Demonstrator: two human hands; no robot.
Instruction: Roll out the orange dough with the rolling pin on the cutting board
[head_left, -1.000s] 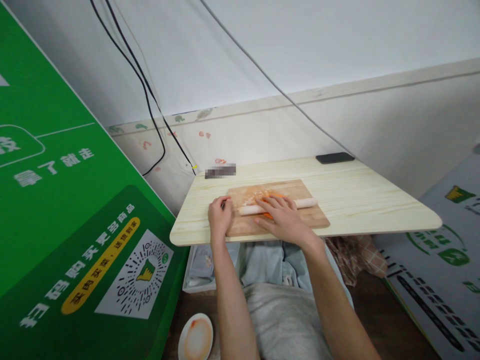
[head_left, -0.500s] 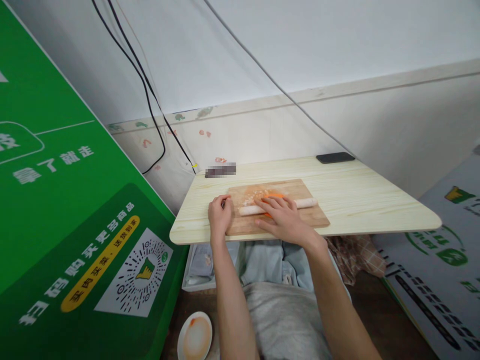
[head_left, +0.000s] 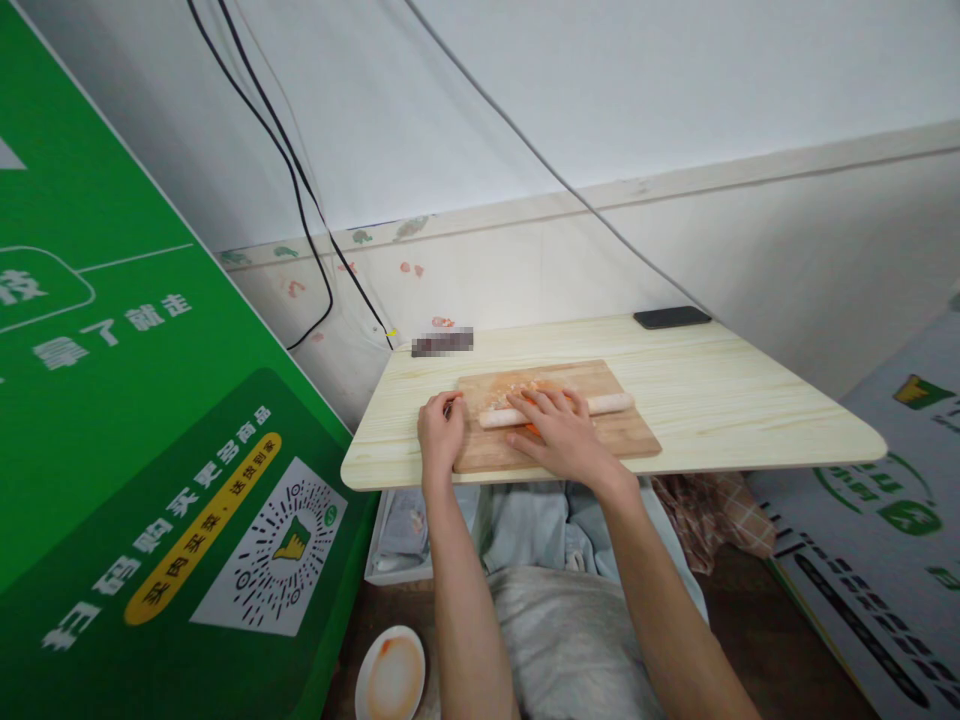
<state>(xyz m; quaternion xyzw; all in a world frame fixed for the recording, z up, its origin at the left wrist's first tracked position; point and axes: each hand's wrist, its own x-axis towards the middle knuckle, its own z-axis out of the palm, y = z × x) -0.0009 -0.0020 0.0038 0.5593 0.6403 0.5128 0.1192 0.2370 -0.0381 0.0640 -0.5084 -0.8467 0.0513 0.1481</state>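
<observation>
A wooden cutting board (head_left: 634,432) lies near the front edge of the table. Across it rests a pale rolling pin (head_left: 611,403), slightly slanted, its middle hidden by my right hand (head_left: 559,425). That hand lies flat over the pin, fingers stretched out and spread. A flat orange piece (head_left: 534,429) shows beside the pin under the fingers; its kind is unclear. Small pale crumbs (head_left: 517,390) and an orange smear cover the board's far part. My left hand (head_left: 442,428) is closed with curled fingers around the board's left edge.
A black phone (head_left: 671,317) lies at the table's (head_left: 772,420) back right, and a blurred dark object (head_left: 442,342) at the back left. Cables (head_left: 300,190) hang along the wall. On the floor stands a stained white plate (head_left: 390,675). Green panel (head_left: 172,400) at left.
My right hand has drawn back slightly toward me on the rolling pin, and less orange shows beyond its fingers. My left hand stays at the board's edge.
</observation>
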